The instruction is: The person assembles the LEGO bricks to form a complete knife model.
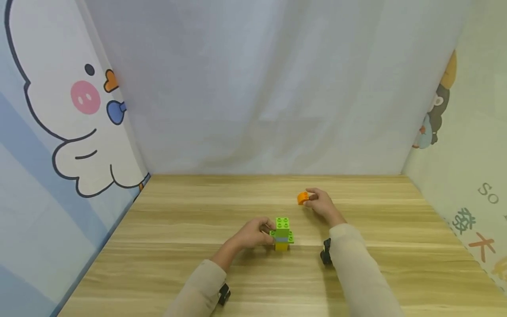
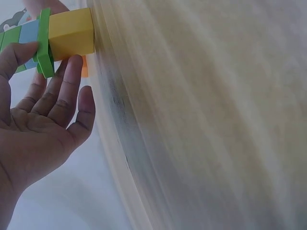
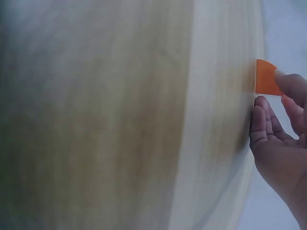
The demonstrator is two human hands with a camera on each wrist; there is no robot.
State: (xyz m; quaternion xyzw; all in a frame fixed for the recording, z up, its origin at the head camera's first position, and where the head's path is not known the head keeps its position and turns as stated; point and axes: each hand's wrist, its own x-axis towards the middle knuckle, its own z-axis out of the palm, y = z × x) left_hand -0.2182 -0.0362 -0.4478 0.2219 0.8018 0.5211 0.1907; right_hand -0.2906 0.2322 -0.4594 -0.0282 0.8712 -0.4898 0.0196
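A small stack of toy building blocks (image 1: 282, 233) stands upright on the table, with a yellow block (image 2: 72, 32) at the bottom. Above it come a wider green plate (image 2: 44, 43), a blue-grey layer and bright green blocks with studs on top. My left hand (image 1: 253, 233) holds this stack from its left side, thumb at the plate and fingers behind. Farther back and to the right, my right hand (image 1: 321, 204) pinches an orange building block (image 1: 303, 198) between thumb and fingers. In the right wrist view that orange block (image 3: 267, 79) shows a curved side and sits at the table surface.
The wood-grain table (image 1: 178, 211) reaches back to a pale curtain (image 1: 253, 88). Printed cartoon panels stand at the left (image 1: 47, 132) and right (image 1: 467, 154). A black strap device (image 1: 326, 252) is on the right wrist, another (image 1: 224, 294) on the left.
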